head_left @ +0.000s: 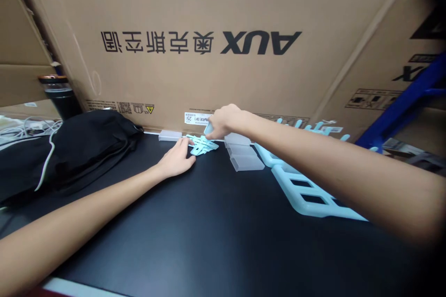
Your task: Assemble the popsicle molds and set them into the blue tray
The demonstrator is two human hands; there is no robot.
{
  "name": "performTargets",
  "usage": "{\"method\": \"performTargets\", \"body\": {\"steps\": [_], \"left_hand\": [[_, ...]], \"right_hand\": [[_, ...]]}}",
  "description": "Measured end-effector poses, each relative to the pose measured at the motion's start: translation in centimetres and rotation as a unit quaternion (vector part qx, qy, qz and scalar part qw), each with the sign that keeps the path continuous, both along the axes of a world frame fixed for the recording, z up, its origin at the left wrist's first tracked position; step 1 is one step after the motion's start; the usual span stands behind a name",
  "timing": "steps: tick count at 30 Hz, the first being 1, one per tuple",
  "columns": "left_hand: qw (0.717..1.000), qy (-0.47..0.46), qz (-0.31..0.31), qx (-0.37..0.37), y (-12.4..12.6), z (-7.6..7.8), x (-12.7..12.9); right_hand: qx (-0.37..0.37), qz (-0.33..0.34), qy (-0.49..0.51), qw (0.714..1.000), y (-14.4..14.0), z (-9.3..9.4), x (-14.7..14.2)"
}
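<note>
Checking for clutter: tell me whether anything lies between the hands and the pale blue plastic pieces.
Nothing visible does. The left hand touches the small pile of pale blue plastic pieces on the black tabletop; the right hand pinches at it from above.

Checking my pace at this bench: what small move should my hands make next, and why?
Probably lift the right hand slightly to free the small pale piece pinched in its fingers, since the left hand already rests against the light-blue plastic clips, steadying the pile.
</note>
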State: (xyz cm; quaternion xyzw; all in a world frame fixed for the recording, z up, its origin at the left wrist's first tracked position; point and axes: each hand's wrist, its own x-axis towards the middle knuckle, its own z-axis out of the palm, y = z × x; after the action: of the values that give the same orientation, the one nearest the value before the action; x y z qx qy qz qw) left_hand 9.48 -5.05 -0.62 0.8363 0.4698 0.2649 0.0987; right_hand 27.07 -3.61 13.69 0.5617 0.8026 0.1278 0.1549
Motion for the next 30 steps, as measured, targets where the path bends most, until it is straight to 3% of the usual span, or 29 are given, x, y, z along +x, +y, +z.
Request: {"method": "performTargets", "body": {"steps": [5,9,12,15,21,30], "left_hand": [[1.0,0.008,0.0,0.005,-0.2,0.2,0.1],[1.0,0.016,0.0,0.0,-0.3,0.3,0.2],[1.0,0.015,0.001,-0.005,-0.6,0.4,0.2],[1.0,0.018,0.004,-0.007,-1.0,0.6,0.3],[0.999,0.037,0.002,0.001,-1.7,0.9,0.5],[0.998,0.053,-0.004,0.016,-2.0,1.2,0.8]], "right_hand": [[0.004,0.026,-0.007,1.0,0.7,-0.9,-0.6],[-0.021,-0.001,0.053,0.998,0.6,-0.5,0.4],[-0.087,-0.006,0.075,0.993,0.4,0.3,2.8],[-0.089,0.03,0.044,0.995,0.3,0.7,6.0],[-0.126,0.093,0.015,0.988,0.0,-0.3,10.6],[-0.129,0.117,0.083,0.981,0.6,-2.5,10.5]]}}
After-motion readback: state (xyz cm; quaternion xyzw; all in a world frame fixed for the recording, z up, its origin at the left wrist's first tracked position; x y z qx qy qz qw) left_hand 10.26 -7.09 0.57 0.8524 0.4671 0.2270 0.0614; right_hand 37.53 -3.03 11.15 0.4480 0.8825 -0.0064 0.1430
